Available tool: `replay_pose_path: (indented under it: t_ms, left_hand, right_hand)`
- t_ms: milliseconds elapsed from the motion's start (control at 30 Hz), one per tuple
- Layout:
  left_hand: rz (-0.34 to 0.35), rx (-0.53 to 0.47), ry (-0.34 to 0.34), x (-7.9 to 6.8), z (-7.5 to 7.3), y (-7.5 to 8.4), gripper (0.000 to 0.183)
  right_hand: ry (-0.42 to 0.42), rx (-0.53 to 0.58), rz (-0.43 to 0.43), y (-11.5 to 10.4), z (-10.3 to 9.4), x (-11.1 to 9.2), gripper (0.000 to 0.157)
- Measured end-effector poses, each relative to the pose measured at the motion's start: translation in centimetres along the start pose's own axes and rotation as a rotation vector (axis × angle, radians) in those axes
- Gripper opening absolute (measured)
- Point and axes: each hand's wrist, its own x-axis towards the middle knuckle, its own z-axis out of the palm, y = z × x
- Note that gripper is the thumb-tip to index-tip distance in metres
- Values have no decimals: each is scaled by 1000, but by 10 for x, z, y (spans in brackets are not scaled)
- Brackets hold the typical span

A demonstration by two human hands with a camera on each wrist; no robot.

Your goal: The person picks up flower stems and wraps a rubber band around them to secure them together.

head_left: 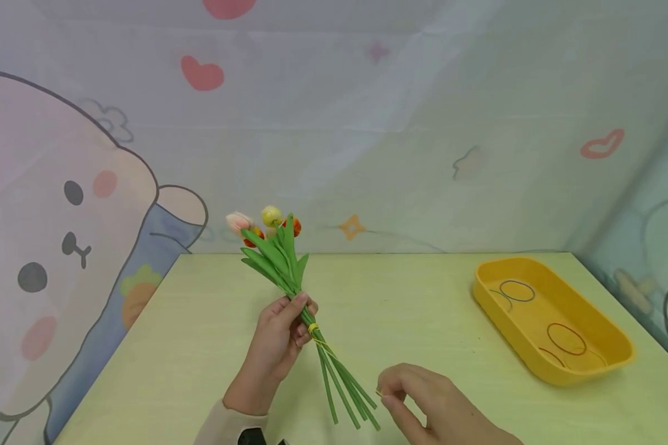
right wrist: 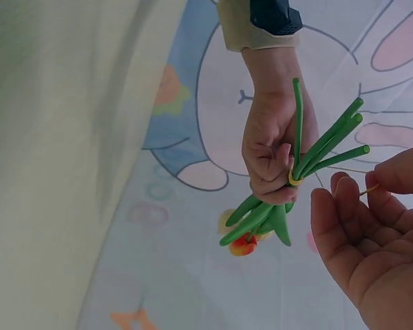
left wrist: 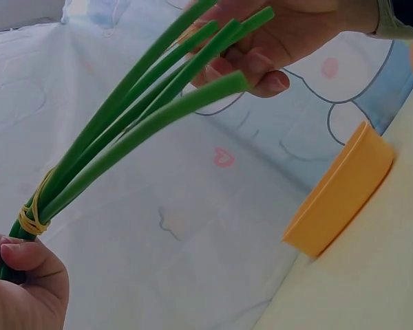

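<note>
My left hand grips a bunch of artificial tulips around the green stems, just below the leaves. Pink, yellow and orange-red heads point up and away; the cut ends fan out toward my right hand. Wound several times round the stems, right beside the left thumb, is a yellow rubber band. A thin strand of it leads off along the stems toward the right side. Thumb and finger of the right hand pinch a small yellow bit of band, seen in the right wrist view beyond the stem ends.
A yellow tray stands on the right of the pale table, with several thin coloured rubber bands inside, among them a blue one and a red one. A printed cloth hangs behind the table.
</note>
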Motion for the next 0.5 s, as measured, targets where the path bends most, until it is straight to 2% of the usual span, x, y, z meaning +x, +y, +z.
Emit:
replay_pose_path:
  t_ms: [367,500]
  left_hand:
    - [-52,-46,69,2,3,-3,20]
    - [-70,-54,84,3,4,-4,20]
  right_hand:
    - [-49,65,69,-7,0,-5,17]
    - [-45,75,57,-7,1,-7,13]
